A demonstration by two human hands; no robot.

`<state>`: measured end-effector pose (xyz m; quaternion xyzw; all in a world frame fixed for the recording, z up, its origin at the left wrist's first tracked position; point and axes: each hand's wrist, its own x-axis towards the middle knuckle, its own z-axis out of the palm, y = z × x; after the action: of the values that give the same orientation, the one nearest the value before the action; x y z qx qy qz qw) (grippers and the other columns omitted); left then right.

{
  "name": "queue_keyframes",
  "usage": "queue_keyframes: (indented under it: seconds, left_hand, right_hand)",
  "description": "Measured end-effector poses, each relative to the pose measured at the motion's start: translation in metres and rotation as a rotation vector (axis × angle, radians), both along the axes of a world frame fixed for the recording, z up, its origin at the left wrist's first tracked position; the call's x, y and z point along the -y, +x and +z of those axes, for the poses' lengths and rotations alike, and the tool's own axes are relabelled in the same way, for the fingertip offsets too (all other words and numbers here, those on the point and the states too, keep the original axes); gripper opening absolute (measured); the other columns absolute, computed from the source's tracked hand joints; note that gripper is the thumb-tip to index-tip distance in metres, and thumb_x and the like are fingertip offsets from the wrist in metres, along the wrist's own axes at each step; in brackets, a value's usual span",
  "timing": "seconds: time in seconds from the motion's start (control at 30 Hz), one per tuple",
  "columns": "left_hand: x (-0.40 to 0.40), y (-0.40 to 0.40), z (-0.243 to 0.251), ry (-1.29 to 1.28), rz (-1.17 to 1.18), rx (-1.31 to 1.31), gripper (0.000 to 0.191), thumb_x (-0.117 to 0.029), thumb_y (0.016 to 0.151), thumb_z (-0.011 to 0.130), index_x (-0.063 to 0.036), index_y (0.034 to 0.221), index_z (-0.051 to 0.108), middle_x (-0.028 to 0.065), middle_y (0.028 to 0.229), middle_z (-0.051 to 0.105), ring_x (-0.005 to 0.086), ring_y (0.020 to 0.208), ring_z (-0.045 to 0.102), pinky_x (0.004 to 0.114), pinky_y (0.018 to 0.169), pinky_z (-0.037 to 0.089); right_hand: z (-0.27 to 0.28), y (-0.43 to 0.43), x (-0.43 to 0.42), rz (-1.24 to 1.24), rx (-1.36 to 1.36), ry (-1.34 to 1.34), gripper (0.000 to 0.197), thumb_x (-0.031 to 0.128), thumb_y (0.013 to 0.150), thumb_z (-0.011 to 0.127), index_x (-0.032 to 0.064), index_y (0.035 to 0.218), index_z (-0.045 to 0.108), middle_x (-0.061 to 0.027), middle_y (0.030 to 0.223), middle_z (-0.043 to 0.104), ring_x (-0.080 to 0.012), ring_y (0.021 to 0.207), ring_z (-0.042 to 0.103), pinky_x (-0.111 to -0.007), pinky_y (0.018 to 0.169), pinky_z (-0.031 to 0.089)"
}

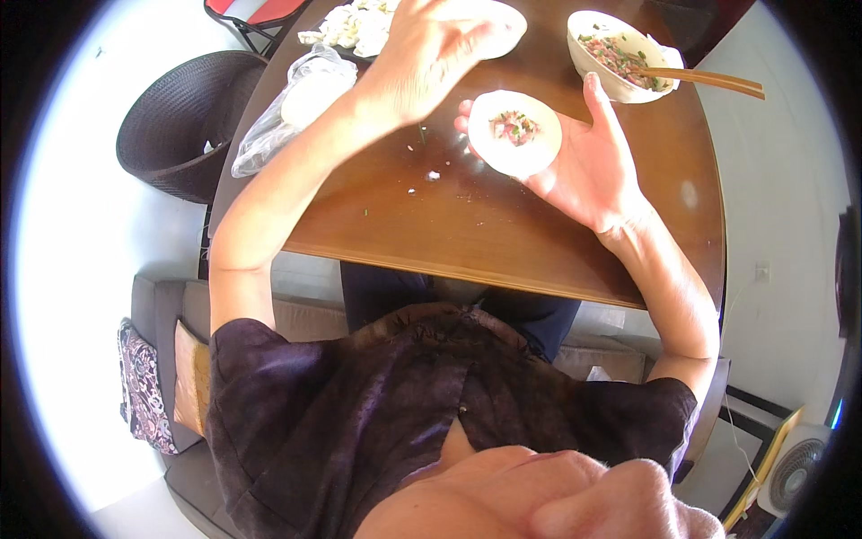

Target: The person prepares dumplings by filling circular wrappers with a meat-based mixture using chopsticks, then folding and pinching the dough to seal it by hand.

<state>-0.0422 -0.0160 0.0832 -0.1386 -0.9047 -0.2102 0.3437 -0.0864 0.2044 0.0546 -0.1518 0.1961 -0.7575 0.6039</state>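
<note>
My right hand (592,162) lies palm up above the table, fingers pointing left and thumb raised. A round dough wrapper (485,151) rests across its fingers, with a small mound of minced meat filling with chopped greens (517,128) in the middle. My left hand (427,67) reaches to the table's far side, its fingers over a white round dish (505,34); whether they pinch anything is unclear. Beyond my right thumb stands a white bowl (596,81) of the same filling (616,57), wooden chopsticks (714,75) leaning over its rim. Folded dumplings (357,27) sit beside my left hand.
Left of my forearm, a clear plastic bag (262,145) holds pale round dough wrappers (313,98). Flour bits (433,176) dot the brown wooden table (404,229). A dark woven basket (175,128) stands by its left edge. Behind me is a sofa (310,320); a fan (798,471) is at lower right.
</note>
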Motion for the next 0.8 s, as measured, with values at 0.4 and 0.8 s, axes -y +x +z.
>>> queue_keyframes:
  seconds: [0.4, 0.8]
  left_hand:
    - [-0.053, 0.042, -0.019, -0.336, -0.076, -0.069, 0.049, -0.051, 0.093, 0.05, -0.0074, 0.103, 0.07, 0.0175, 0.137, 0.051, 0.0366, 0.136, 0.031, 0.057, 0.111, 0.014]
    - [-0.066, 0.056, -0.021, -0.435, -0.109, -0.067, 0.055, -0.06, 0.087, 0.053, -0.0113, 0.109, 0.066, 0.0125, 0.138, 0.05, 0.0324, 0.136, 0.035, 0.065, 0.111, 0.011]
  right_hand:
    - [-0.024, -0.017, -0.005, 0.101, 0.032, -0.142, 0.085, 0.065, 0.096, 0.032, -0.0071, 0.142, 0.029, -0.0194, 0.14, 0.046, -0.0271, 0.128, 0.047, -0.041, 0.106, 0.04]
    - [-0.003, -0.007, -0.007, -0.077, -0.01, -0.029, 0.083, 0.064, 0.098, 0.027, -0.0055, 0.144, 0.027, -0.0198, 0.141, 0.044, -0.0288, 0.128, 0.046, -0.044, 0.11, 0.034]
